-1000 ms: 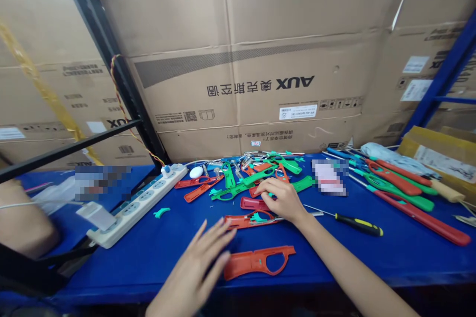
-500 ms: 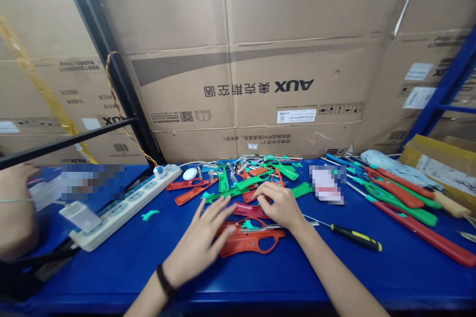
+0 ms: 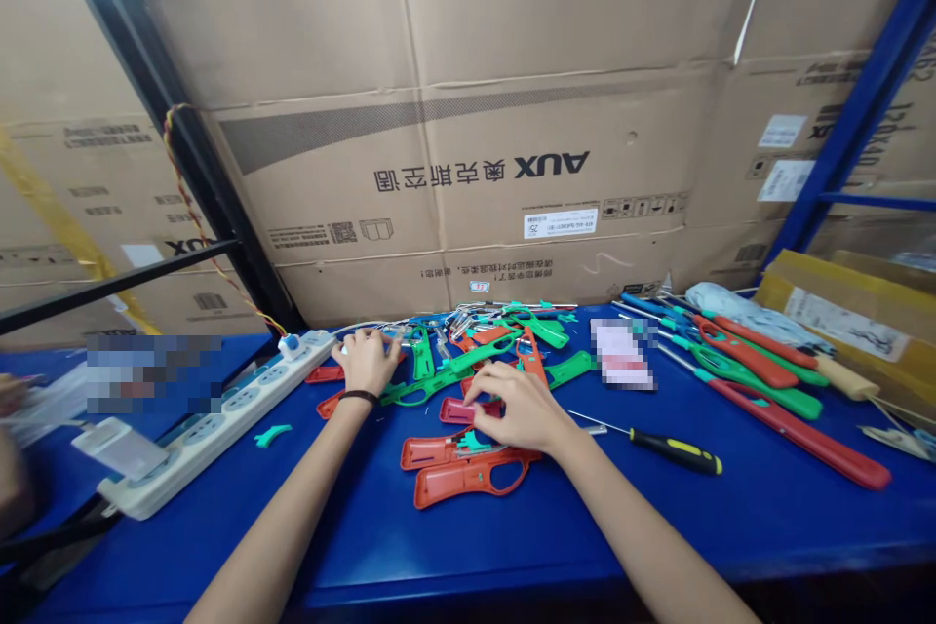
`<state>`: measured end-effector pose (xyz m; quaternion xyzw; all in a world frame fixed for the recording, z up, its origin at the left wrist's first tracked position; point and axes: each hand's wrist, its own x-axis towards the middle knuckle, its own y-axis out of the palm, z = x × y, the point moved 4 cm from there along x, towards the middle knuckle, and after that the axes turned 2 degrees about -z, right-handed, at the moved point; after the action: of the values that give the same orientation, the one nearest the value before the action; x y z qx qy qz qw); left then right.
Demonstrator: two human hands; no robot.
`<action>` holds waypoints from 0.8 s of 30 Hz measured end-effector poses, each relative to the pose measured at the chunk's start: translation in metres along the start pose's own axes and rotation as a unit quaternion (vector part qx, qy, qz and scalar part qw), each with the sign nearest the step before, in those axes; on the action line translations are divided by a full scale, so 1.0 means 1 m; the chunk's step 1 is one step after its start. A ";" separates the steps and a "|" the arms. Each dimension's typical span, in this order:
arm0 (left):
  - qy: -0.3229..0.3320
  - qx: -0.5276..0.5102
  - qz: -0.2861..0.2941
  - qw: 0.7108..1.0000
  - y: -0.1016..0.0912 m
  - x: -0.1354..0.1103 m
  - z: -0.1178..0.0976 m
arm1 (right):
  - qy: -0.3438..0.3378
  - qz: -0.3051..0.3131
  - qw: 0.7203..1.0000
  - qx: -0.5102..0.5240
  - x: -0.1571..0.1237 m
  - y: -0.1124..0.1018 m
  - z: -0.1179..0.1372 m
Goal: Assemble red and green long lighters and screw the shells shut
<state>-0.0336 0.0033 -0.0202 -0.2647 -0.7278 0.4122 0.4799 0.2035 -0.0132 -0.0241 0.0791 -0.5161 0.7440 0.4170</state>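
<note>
My left hand (image 3: pixel 370 363), a dark band at its wrist, reaches over the left end of the pile of lighter parts. Its fingers are bent and apart, and a bit of white shows beneath them. My right hand (image 3: pixel 521 407) curls its thumb and index finger around a dark pinkish-red lighter piece (image 3: pixel 451 410) lying on the table. Just below lies an orange lighter shell half (image 3: pixel 428 453) with a teal trigger (image 3: pixel 468 441) and metal parts in it. A matching orange shell half (image 3: pixel 454 486) with a loop handle lies nearest me.
Green lighter shells (image 3: pixel 453 372) and small metal parts crowd the back. A black-yellow screwdriver (image 3: pixel 677 451) lies right of my hand, before several whole long lighters (image 3: pixel 797 429). At left are a white power strip (image 3: pixel 212 429) and a loose teal trigger (image 3: pixel 272 435); another person's arm shows at the edge.
My left hand has moved forward from above the orange shells to the pile's left end, covering the white round thing. My right hand has shifted slightly to the dark pinkish-red piece. The view has shifted.
</note>
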 end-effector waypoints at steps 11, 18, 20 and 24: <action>0.207 -0.182 0.086 0.957 -0.049 -0.123 0.001 | 0.005 0.143 0.989 0.039 -0.009 0.018 0.008; 0.201 -0.174 0.083 0.960 -0.046 -0.147 0.005 | 0.012 0.155 0.986 0.060 -0.007 0.018 0.007; 0.194 -0.172 0.085 0.962 -0.044 -0.147 0.005 | 0.012 0.153 0.986 0.060 -0.007 0.018 0.007; 0.198 -0.169 0.095 0.961 -0.042 -0.147 0.004 | 0.004 0.143 0.988 0.061 -0.006 0.016 0.007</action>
<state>0.0217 -0.1342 -0.0557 -0.4866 -0.6486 0.2659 0.5214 0.1935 -0.0246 -0.0356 0.0268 -0.4738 0.8266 0.3026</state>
